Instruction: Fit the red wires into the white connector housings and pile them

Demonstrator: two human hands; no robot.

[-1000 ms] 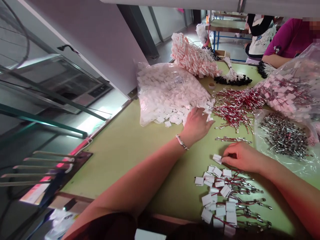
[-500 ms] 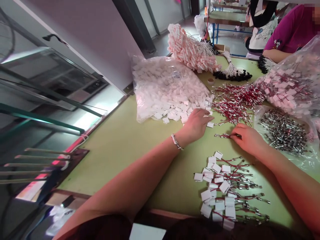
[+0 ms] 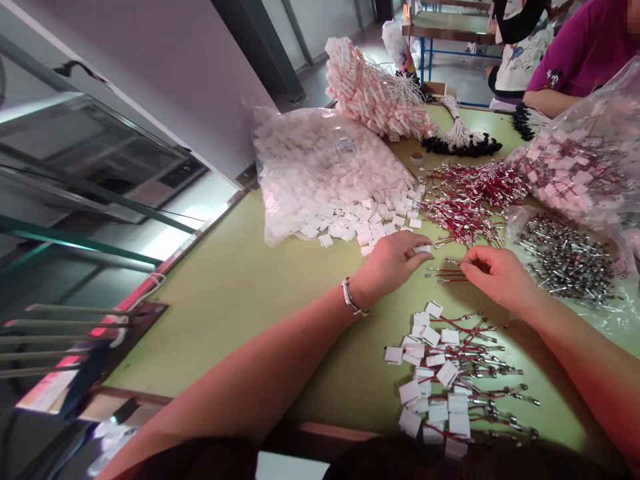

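Right hand point(image 3: 493, 273) moved, now pinching red wire point(image 3: 445, 272).

A pale green table point(image 3: 240, 300) fills the middle of the frame. On it, upper centre, lies a clear bag of white plastic pieces point(image 3: 325, 170). Right of it, a heap of red wires point(image 3: 470, 197); far right, a bag of metal parts point(image 3: 565, 263). Lower right, finished wires with white tags point(image 3: 445, 377).

Both forearms reach forward, the left hand point(image 3: 393, 261) and right hand point(image 3: 495, 275) facing each other closely, fingertips pinched, palms down.
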